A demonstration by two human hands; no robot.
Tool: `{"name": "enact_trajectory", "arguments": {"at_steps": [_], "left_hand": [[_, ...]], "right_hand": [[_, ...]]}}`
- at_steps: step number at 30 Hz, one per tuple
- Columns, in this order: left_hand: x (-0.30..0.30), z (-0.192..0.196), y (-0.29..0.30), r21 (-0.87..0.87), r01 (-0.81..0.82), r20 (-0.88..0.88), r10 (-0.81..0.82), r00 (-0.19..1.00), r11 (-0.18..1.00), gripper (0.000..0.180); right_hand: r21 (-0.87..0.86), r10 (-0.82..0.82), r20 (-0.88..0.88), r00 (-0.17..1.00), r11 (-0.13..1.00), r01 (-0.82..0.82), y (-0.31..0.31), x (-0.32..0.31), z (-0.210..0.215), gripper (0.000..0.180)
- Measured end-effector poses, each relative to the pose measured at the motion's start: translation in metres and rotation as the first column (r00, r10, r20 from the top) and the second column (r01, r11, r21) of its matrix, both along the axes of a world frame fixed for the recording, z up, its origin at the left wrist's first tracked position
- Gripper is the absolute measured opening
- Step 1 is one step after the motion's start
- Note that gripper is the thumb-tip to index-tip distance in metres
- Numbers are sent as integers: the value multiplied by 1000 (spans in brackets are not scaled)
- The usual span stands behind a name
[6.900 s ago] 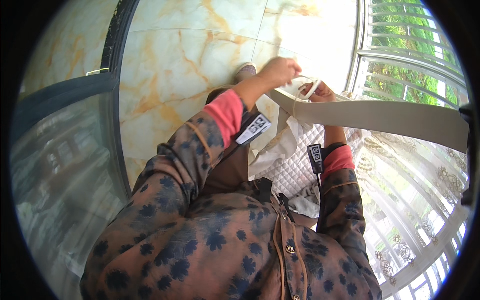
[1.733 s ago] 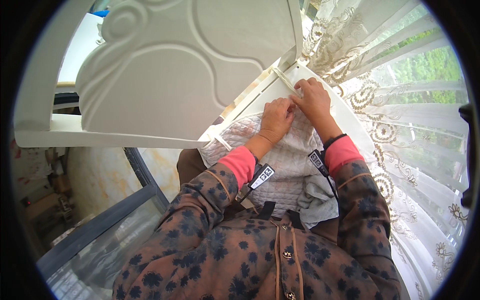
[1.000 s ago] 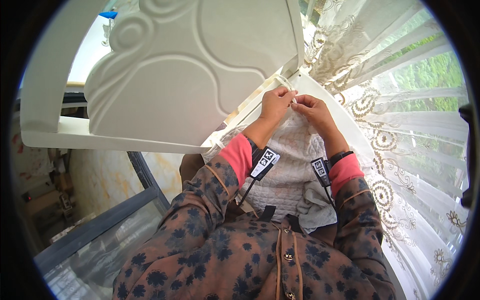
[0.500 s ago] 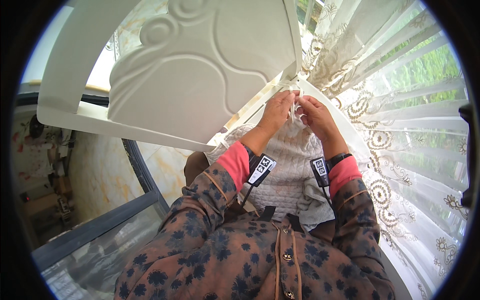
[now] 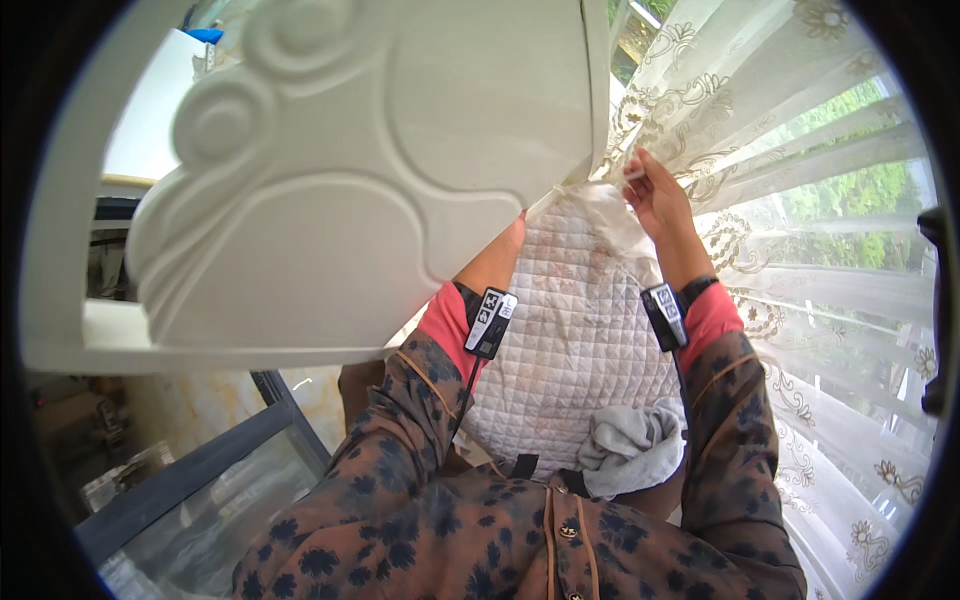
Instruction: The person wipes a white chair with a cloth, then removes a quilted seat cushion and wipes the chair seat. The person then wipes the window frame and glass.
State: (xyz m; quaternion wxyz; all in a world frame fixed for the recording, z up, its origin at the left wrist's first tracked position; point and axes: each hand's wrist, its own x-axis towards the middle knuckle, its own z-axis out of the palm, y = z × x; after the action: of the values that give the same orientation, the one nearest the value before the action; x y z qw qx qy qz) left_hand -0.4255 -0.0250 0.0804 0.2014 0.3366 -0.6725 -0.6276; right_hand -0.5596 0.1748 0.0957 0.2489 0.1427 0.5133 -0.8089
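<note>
A white quilted seat cushion (image 5: 560, 320) lies on a chair, below its white carved backrest (image 5: 400, 120). White tie fabric (image 5: 605, 210) gathers at the cushion's far right corner, beside the backrest's edge. My right hand (image 5: 652, 195) is raised just right of that corner, its fingers closed on a thin white tie (image 5: 634, 175). My left hand (image 5: 517, 232) reaches behind the backrest; only its edge near the wrist shows, and the fingers are hidden. A crumpled grey cloth (image 5: 635, 440) rests at the cushion's near right.
Sheer embroidered curtains (image 5: 800, 190) hang close along the right side, near my right forearm. At the lower left stands a dark-framed glass table (image 5: 190, 480). The backrest fills the upper left and blocks sight of what lies beyond.
My hands were together at the cushion's corner tie. They have separated: the left went behind the backrest, the right moved right and up with a tie. The backrest now looms larger in view.
</note>
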Motion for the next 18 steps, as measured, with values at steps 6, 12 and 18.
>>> {"name": "enact_trajectory", "arguments": {"at_steps": [6,12,18], "left_hand": [[-9,-23,-1,579,-67,-74,134,988,813,29],[-15,-26,-2,496,-8,-56,41,998,868,30],[-16,-24,-3,370,58,-39,-47,998,927,31]], "right_hand": [[529,585,-214,782,742,-411,-60,-61,-4,38],[256,864,-84,496,500,-827,-74,-94,-6,57],[113,841,-90,534,541,-833,-77,-100,-28,56]]}}
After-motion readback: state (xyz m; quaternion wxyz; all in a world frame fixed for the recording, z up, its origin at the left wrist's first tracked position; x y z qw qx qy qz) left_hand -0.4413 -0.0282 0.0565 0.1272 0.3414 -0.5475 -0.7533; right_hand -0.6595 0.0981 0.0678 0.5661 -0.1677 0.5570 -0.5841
